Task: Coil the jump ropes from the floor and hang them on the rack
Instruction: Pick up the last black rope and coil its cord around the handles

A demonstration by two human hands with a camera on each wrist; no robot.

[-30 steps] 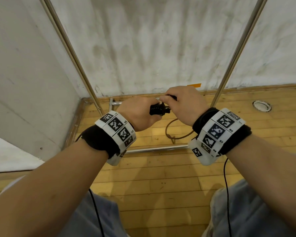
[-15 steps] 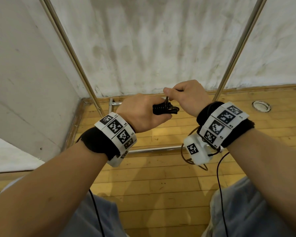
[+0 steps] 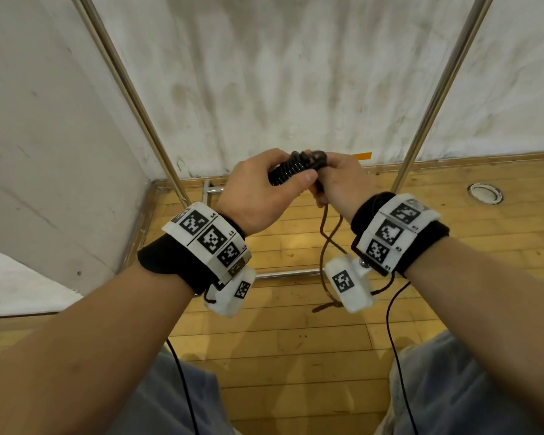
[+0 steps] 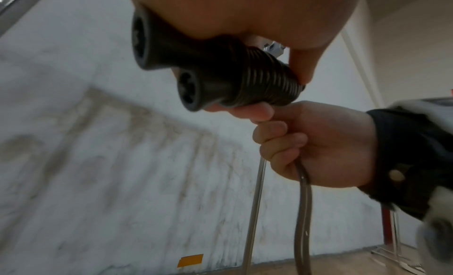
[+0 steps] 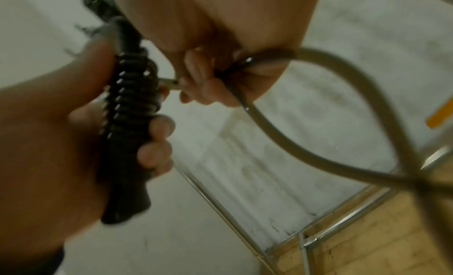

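My left hand grips the two black jump rope handles held side by side, with dark rope wound tightly round them. The handle ends and the wound turns show close up in the left wrist view. My right hand sits just right of the handles and grips the loose rope, which hangs in a loop toward the floor. In the right wrist view my right fingers pinch the rope beside the wound turns, and the loose rope curves away to the right.
Two slanted metal rack poles rise on either side of my hands before a stained white wall. The rack's base bar lies on the wooden floor. A round floor fitting sits at the right.
Both hands have risen and come together. My right hand carried the rope up and over the handles, and the hanging loop has grown shorter.
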